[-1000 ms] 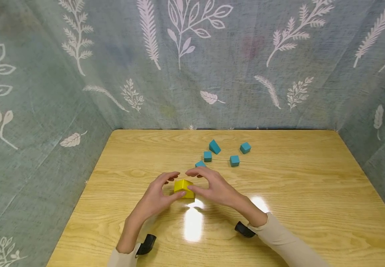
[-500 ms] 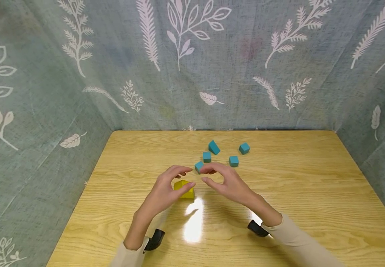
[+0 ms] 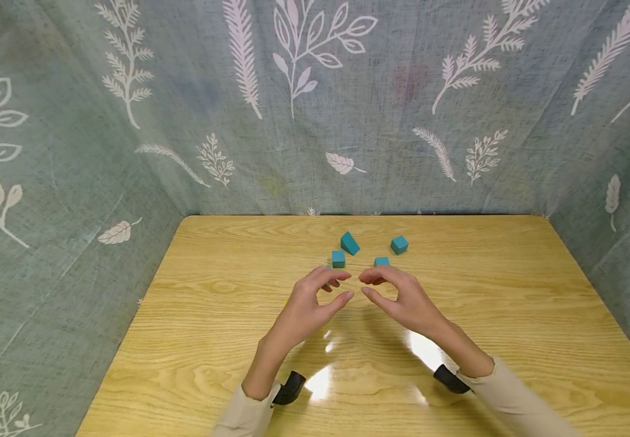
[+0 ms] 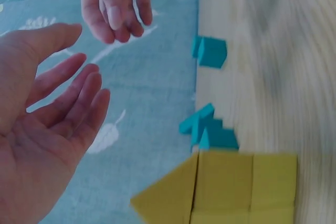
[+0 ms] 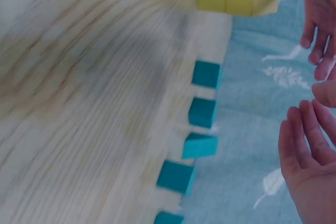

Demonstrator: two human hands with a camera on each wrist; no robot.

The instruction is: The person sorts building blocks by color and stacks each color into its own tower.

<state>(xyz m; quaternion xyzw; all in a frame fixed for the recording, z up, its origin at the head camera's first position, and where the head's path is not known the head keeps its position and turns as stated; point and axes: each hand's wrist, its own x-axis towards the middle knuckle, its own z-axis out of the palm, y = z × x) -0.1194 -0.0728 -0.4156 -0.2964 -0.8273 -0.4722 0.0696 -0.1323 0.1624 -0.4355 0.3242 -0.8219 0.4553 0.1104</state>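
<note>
My left hand (image 3: 305, 308) and right hand (image 3: 410, 303) hover over the table, fingertips facing each other with a small gap. Fingers and thumbs are loosely bent, and neither hand holds anything. A yellow block stack (image 4: 226, 182), squared below with a pointed roof-like top, stands upright in the left wrist view; in the head view my left hand hides nearly all of it. Beyond the hands lie a teal wedge (image 3: 349, 243) and teal cubes, one left (image 3: 338, 259), one far right (image 3: 399, 244). Another cube (image 3: 382, 261) is partly behind my right fingers; a further teal block is mostly covered by my left fingers.
The wooden table (image 3: 211, 267) ends at a leaf-patterned cloth (image 3: 271, 164) that rises at the back and both sides. A black wrist camera (image 3: 290, 388) sits under the left wrist, another camera (image 3: 450, 379) under the right.
Both hands have come away from the yellow stack and moved right, staying facing each other. The left hand now covers the stack in the head view. The teal blocks have stayed put.
</note>
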